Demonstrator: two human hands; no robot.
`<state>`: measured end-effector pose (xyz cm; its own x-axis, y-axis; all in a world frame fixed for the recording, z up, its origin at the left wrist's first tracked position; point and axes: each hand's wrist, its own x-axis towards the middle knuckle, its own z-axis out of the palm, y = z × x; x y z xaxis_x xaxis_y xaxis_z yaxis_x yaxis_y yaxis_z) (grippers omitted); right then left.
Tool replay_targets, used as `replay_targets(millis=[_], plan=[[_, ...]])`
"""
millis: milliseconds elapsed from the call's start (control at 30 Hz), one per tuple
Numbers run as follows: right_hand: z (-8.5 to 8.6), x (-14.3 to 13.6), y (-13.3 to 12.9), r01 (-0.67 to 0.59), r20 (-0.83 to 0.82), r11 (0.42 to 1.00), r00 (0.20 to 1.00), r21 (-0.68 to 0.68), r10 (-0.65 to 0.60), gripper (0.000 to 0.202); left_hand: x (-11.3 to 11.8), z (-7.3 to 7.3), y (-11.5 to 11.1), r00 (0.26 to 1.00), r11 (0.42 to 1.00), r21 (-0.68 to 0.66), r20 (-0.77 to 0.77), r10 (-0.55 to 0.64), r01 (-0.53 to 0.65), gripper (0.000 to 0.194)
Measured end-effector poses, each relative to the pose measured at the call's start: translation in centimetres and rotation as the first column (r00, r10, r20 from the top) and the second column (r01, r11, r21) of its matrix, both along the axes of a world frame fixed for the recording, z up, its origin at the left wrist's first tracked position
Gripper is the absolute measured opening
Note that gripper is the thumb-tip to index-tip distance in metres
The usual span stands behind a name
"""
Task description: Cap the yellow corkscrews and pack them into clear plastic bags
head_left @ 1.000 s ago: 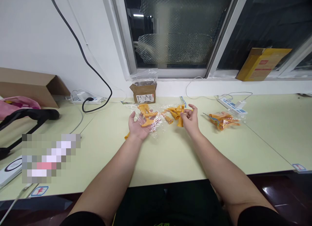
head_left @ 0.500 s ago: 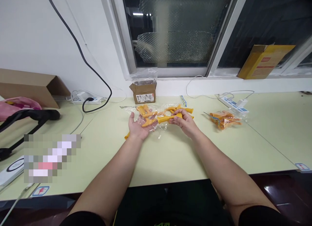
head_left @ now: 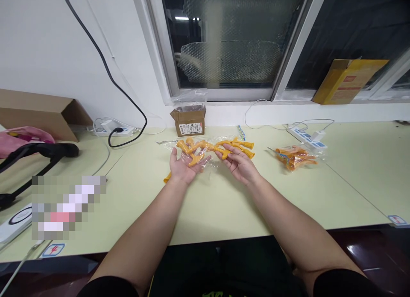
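My left hand [head_left: 184, 168] is palm up with its fingers under a clear plastic bag [head_left: 209, 163], holding it from below. Inside that bag lie yellow-orange plastic pieces [head_left: 196, 159], one with a curved, T-like end. In my right hand [head_left: 241, 163], thumb and fingers hold a yellow plastic piece [head_left: 225, 154] by its broad end, close to the bag. Just beyond my right fingers are more yellow tube-shaped pieces [head_left: 245, 145] with flared ends. Another yellow piece [head_left: 167, 177] lies on the table, partly hidden by my left wrist.
A second bag of orange pieces [head_left: 296, 157] lies to the right, near a power strip [head_left: 308, 139]. At the back stands a small cardboard box [head_left: 191, 122]. To the left are a black strap-like frame [head_left: 48, 154], a pink bag [head_left: 22, 139] and a black cable [head_left: 107, 68].
The yellow piece in my right hand has turned, its broad end now facing me. My right hand has rolled more palm up, and the bagged pieces over my left hand have shifted slightly.
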<state>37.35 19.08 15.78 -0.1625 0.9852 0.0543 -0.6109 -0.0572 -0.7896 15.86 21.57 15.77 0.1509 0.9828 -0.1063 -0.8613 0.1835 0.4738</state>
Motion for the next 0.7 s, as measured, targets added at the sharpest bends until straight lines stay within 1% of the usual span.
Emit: replay_targets(millis=[67,167,267,333,467,533,633,700], plan=[[0.13,-0.11,-0.09,0.008,-0.062,1.0,0.998,0.01,-0.008,0.034,0.08,-0.07,-0.01,1.0,1.0,0.023,-0.022,-0.001,0.001,0.055],[0.14,-0.05,-0.04,-0.024,-0.138,1.0,0.99,0.008,0.025,0.034,0.39,-0.11,-0.11,0.997,0.998,0.058,-0.081,-0.011,0.016,0.055],[-0.04,0.09,0.04,-0.039,-0.161,0.999,0.986,-0.015,0.037,0.031,0.79,-0.04,-0.32,0.995,0.999,0.044,-0.098,-0.024,0.028,0.052],[-0.12,0.16,-0.02,-0.018,-0.121,0.999,0.993,-0.034,0.014,0.027,0.94,0.04,-0.42,0.995,1.0,0.01,-0.096,-0.013,0.014,0.049],[-0.14,0.05,-0.3,0.013,0.072,1.0,0.997,-0.027,-0.011,0.023,0.85,0.15,-0.35,0.995,0.998,-0.057,-0.093,0.033,-0.038,0.045],[-0.24,-0.12,-0.32,0.024,0.148,1.0,0.989,-0.007,-0.023,0.021,0.68,0.15,-0.18,0.997,0.997,-0.057,-0.069,0.043,-0.047,0.044],[-0.58,-0.37,-0.16,0.084,0.237,0.996,0.967,0.027,-0.088,0.023,0.47,0.14,0.02,0.998,0.998,-0.04,-0.043,0.05,-0.051,0.044],[-0.77,-0.47,-0.06,0.12,0.249,0.992,0.96,0.045,-0.128,0.025,0.45,0.13,0.05,0.998,0.998,-0.035,-0.048,0.045,-0.046,0.045]])
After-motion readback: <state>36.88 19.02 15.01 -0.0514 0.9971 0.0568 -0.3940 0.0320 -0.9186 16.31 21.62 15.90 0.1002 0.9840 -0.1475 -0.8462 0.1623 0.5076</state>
